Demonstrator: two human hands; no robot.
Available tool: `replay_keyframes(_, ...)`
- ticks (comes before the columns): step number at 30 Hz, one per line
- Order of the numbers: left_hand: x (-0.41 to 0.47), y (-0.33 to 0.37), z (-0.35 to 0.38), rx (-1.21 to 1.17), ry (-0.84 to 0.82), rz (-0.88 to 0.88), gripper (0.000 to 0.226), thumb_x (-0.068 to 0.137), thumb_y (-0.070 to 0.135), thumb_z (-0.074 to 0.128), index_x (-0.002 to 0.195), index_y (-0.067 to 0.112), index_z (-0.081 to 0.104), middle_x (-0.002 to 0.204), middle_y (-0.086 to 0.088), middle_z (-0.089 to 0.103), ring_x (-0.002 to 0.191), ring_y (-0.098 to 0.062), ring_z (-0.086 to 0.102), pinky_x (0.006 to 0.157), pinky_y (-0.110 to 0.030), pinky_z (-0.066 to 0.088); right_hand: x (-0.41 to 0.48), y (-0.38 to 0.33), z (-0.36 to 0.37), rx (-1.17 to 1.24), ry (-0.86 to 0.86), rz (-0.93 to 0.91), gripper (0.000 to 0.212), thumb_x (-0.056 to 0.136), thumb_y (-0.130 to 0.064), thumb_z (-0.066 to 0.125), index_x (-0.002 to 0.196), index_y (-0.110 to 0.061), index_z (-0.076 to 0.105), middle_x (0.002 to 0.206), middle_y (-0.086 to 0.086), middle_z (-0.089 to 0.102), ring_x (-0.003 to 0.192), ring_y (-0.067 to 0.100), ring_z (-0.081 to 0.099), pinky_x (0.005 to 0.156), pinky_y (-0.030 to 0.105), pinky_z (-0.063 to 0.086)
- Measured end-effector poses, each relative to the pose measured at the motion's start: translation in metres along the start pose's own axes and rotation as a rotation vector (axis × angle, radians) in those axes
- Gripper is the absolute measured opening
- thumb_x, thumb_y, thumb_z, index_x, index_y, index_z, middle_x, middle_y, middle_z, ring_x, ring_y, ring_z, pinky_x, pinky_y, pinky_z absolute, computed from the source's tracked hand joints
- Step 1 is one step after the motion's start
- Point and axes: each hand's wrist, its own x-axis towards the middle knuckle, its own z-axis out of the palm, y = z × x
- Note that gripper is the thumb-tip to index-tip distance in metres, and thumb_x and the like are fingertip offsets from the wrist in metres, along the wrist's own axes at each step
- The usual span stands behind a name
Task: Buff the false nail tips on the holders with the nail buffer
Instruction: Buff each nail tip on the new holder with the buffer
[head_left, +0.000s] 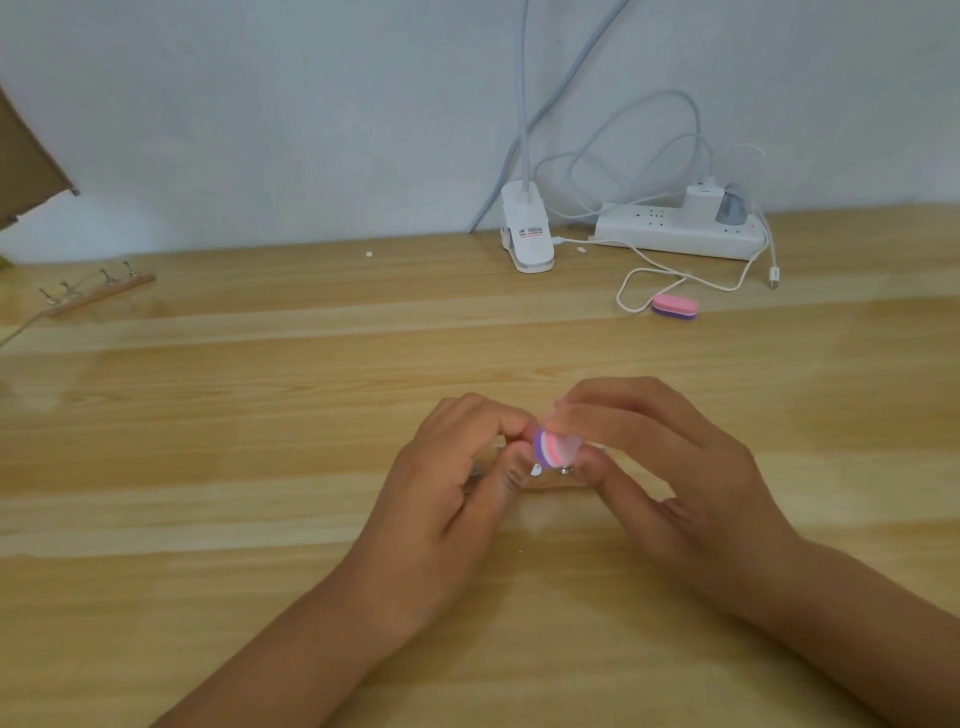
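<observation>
The wooden bench (260, 415) fills the view, its back edge against a pale wall. Along that edge lie a white power strip (670, 234), a clip-lamp base (525, 231) and a loose charging cable (644, 291). A cardboard box (26, 156) juts in at far left.

Near the left edge of the bench lies a far holder strip (98, 293), a wooden bar with several metal stands. I cannot tell whether its stands carry tips. A spare pink-and-purple buffer (674, 306) rests just beside the cable loop, well apart from the work.

At bench centre the two hands meet. The right hand (670, 467) grips the nail buffer (551, 449), which is motion-blurred. The left hand (447, 499) is curled, its thumb and forefinger pinching at the near holder (564, 471) below the buffer. Most of that holder is hidden. A small pale false nail tip (536, 470) shows just under the buffer's end.

My judgement is that buffing is under way on one tip. How many tips are finished cannot be read, and the far strip looks likely still to do.

There is open bench on every side of the hands, with the near edge out of view.
</observation>
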Motion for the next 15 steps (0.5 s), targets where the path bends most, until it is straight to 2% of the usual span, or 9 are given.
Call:
replay_keyframes(3,0.0,0.0,0.001,0.029,-0.001,-0.016,0.018,0.096,0.03,0.048,0.095,0.02,0.063,0.086,0.014,0.056,0.088,-0.013,0.055,0.08,-0.035,0.042,0.002,0.004,-0.004,-0.06,0.015,-0.012,0.037,0.087,0.007,0.065,0.119,-0.013,0.066,0.111,0.008,0.065,0.103,0.021,0.063,0.087,0.031,0.05)
replay_keyframes(8,0.0,0.001,-0.001,0.097,0.015,0.009,0.019,0.095,0.029,0.047,0.095,0.022,0.065,0.087,0.013,0.06,0.088,-0.011,0.056,0.087,-0.032,0.037,0.0,-0.007,0.002,-0.032,-0.004,-0.09,0.04,0.088,0.009,0.063,0.121,-0.015,0.066,0.111,0.006,0.065,0.1,0.02,0.062,0.085,0.028,0.049)
replay_keyframes(12,0.001,0.001,-0.001,0.111,0.041,0.008,0.015,0.095,0.027,0.052,0.091,0.022,0.065,0.083,0.012,0.059,0.087,-0.011,0.056,0.09,-0.034,0.037,0.005,0.001,-0.004,-0.062,0.008,-0.031,0.039,0.086,0.009,0.065,0.118,-0.013,0.066,0.109,0.01,0.067,0.1,0.021,0.063,0.088,0.028,0.05)
replay_keyframes(15,0.001,0.002,-0.001,0.098,0.044,0.012,0.011,0.093,0.023,0.055,0.092,0.021,0.066,0.084,0.011,0.061,0.087,-0.011,0.057,0.09,-0.034,0.037,0.003,-0.008,0.001,-0.04,0.02,-0.057,0.037,0.086,0.008,0.066,0.118,-0.012,0.065,0.109,0.009,0.066,0.101,0.019,0.064,0.088,0.025,0.05)
